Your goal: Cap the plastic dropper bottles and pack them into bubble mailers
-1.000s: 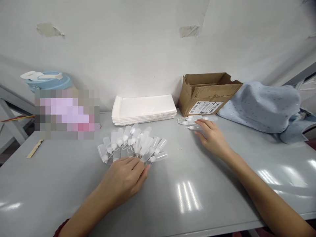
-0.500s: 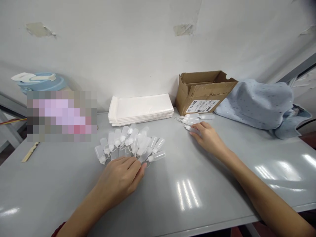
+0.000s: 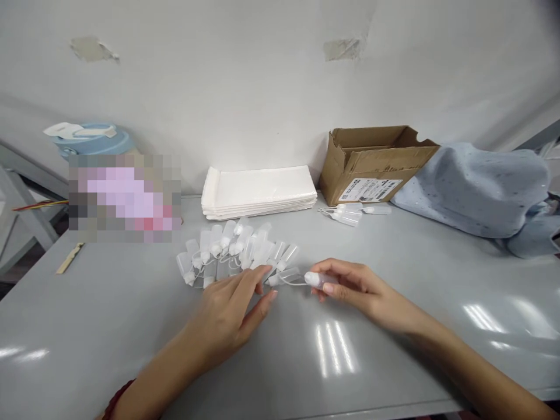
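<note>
My right hand [image 3: 350,286] pinches a small translucent squeeze bottle [image 3: 322,280] with a white tip pointing left, just above the table. A thin white strap [image 3: 294,282] curves from near its tip toward the pile. My left hand [image 3: 236,303] is at the front edge of a pile of similar bottles [image 3: 219,240], thumb and fingers apart, hiding some of them. One bottle [image 3: 286,275] lies at the pile's right end, between my hands. A smaller group of bottles with thin needle-like tips [image 3: 347,217] lies farther back on the right.
Against the wall are a stack of white packets [image 3: 262,189] and an open cardboard box [image 3: 376,169]. A light blue cloth hat [image 3: 476,189] lies at right. A blue-lidded container [image 3: 94,140] stands at left behind a blurred patch. A short stick [image 3: 70,258] lies on the grey table [image 3: 280,356].
My right hand has moved from the back-right group toward me and left, and now holds a bottle near the pile. My left hand's thumb and fingers have spread apart.
</note>
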{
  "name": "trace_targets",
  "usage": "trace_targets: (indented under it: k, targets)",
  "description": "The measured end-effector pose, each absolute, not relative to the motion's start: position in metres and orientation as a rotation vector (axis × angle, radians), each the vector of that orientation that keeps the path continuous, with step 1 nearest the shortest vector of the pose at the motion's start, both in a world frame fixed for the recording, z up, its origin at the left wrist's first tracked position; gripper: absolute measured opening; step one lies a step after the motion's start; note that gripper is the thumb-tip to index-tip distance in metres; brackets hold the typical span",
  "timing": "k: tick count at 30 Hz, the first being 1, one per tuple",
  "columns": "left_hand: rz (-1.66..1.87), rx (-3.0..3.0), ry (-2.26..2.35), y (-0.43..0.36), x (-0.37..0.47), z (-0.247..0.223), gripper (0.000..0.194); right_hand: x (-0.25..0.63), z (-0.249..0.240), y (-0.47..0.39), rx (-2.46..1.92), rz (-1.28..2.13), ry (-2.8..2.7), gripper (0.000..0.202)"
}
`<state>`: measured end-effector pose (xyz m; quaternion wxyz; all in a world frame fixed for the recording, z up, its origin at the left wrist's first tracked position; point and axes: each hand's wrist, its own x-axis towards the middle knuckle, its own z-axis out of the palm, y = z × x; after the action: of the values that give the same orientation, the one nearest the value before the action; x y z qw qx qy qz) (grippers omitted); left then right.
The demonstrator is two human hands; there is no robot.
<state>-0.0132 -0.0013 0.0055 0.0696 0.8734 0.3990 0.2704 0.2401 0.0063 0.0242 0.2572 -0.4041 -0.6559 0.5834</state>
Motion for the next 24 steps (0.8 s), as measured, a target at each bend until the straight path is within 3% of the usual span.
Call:
trace_targets:
  k: [5,24]
  targets:
    - [0.894,2.579,1.128,-0.005,-0.010,0.010,0.012,0.232,0.027,-0.004,-1.149,1.515,-1.867,0.020]
    - [0.824,2.457,0.956,-0.010,-0.003,0.011,0.019,0.228,0.027,-0.008,-1.170,1.443,-1.938,0.024]
